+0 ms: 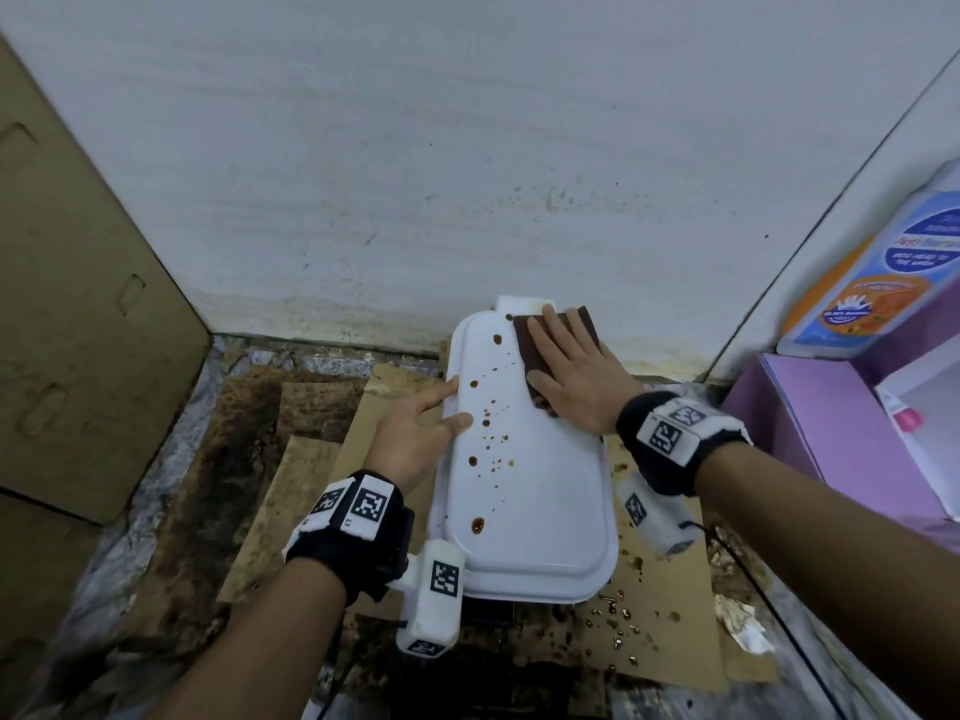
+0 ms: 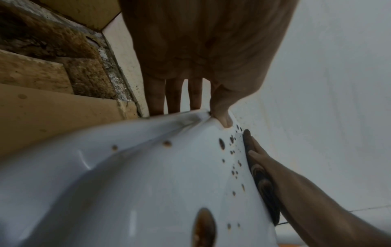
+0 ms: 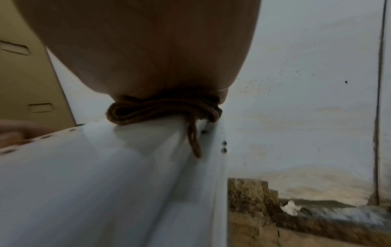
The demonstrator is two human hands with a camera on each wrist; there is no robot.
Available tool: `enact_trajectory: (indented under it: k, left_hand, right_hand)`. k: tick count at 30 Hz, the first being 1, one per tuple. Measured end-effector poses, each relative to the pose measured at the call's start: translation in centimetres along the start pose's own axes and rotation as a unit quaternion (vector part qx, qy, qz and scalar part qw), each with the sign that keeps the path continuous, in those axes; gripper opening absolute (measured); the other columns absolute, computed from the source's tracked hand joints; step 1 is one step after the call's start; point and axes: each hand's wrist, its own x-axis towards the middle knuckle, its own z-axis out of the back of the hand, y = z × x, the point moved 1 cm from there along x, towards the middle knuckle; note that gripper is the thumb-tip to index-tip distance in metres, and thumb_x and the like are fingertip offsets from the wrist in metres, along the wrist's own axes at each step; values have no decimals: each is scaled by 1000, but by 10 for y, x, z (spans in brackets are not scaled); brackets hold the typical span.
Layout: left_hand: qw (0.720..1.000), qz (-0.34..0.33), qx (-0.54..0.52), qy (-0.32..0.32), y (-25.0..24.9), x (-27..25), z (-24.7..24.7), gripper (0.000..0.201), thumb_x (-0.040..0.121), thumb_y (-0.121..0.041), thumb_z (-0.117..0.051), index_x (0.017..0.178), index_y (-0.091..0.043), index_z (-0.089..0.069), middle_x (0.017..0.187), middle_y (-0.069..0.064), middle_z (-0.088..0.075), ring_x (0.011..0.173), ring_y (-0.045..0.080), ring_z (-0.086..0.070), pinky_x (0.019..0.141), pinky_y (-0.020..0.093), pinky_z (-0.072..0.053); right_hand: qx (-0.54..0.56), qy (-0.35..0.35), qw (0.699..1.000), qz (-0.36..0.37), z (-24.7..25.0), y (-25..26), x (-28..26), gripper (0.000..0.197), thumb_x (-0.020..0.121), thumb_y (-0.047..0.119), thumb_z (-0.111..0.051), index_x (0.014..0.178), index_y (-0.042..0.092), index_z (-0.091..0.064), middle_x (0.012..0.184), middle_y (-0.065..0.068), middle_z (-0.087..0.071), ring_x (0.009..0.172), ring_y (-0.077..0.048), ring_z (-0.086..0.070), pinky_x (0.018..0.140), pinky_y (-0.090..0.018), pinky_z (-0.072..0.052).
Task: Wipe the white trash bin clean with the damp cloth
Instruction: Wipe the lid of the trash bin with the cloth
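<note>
The white trash bin [image 1: 524, 485] stands against the wall, its lid [image 2: 148, 183] dotted with brown spots. My right hand [image 1: 571, 371] lies flat, fingers straight, on a folded brown cloth [image 1: 523, 350] at the lid's far right part. In the right wrist view the cloth [image 3: 162, 108] is bunched under my palm [image 3: 148, 50] on the lid [image 3: 105, 183]. My left hand [image 1: 415, 428] holds the bin's left rim, thumb on top and fingers [image 2: 173, 97] down the side. From the left wrist view the cloth [image 2: 262, 182] shows edge-on under the right hand [image 2: 260, 153].
A large cardboard box [image 1: 78, 304] leans at the left. A purple box [image 1: 831, 433] and a pack of wipes [image 1: 872, 283] sit at the right. Stained cardboard sheets [image 1: 311, 459] cover the floor around the bin. A black cable [image 1: 753, 579] runs past the bin's right side.
</note>
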Motion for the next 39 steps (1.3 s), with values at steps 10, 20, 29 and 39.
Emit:
enact_trajectory:
  k: [10,20,29,39]
  left_hand:
    - [1000,5,-5,6,-2,-3,1,53,89,-15,-72,139,-21,-57,142,-2,-57,133,18,-50,111,42,-41]
    - [999,-3,-31,9,3,1,2,51,88,-13,-72,137,-23,-60,136,-5,-61,120,15,-60,103,35,-49]
    - [1000,0,-24,15,1,-1,1,52,88,-14,-73,137,-25,-59,139,-5,-59,127,17,-55,109,44,-45]
    - [999,5,-39,16,3,0,2,51,88,-15,-72,136,-25,-60,137,-3,-61,118,14,-61,103,36,-50]
  right_hand:
    - [-11,14,1000,1,6,-4,2,64,101,43,-24,152,25,10,159,6,20,146,-16,19,120,-45,-1]
    - [-12,46,999,0,23,-4,26,67,100,41,-28,152,22,9,160,2,19,147,-18,15,119,-43,-2]
    - [-11,37,999,16,10,-4,5,62,101,43,-22,151,28,12,158,9,23,145,-13,21,120,-44,1]
    - [-42,67,996,34,29,-5,62,60,101,32,-28,153,18,-3,161,-3,12,147,-27,11,118,-49,-9]
